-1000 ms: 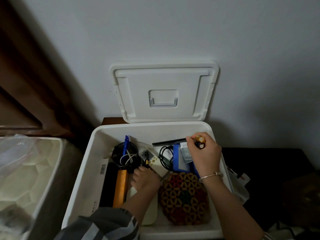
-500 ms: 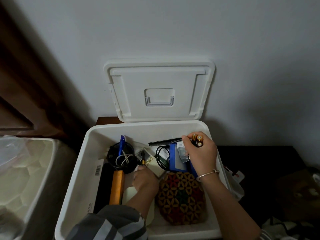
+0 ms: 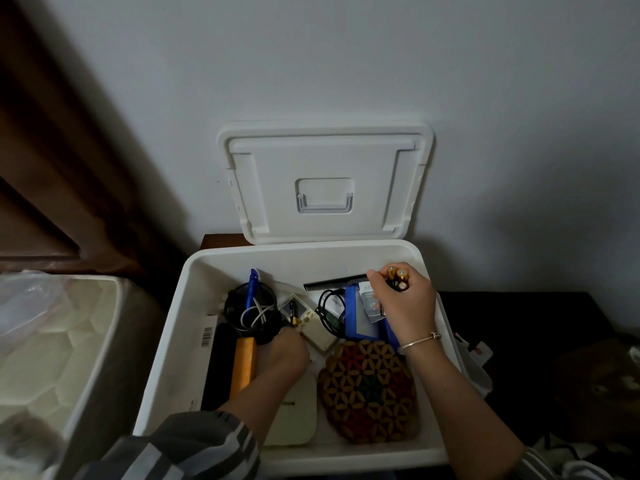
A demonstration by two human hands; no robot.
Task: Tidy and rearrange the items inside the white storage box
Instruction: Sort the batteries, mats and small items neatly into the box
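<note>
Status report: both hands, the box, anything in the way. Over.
Right hand grips batteries. Left hand at loose battery on remote, grip unclear. White storage box open, lid against wall. Black cable beside remote.

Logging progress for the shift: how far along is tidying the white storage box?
Early to middle. Done: the lid stands open against the wall. In hand: the right hand grips a few batteries, and the left hand reaches to a loose battery lying on the remote. Left: the comb and black cable lie loose in the white storage box.
</note>
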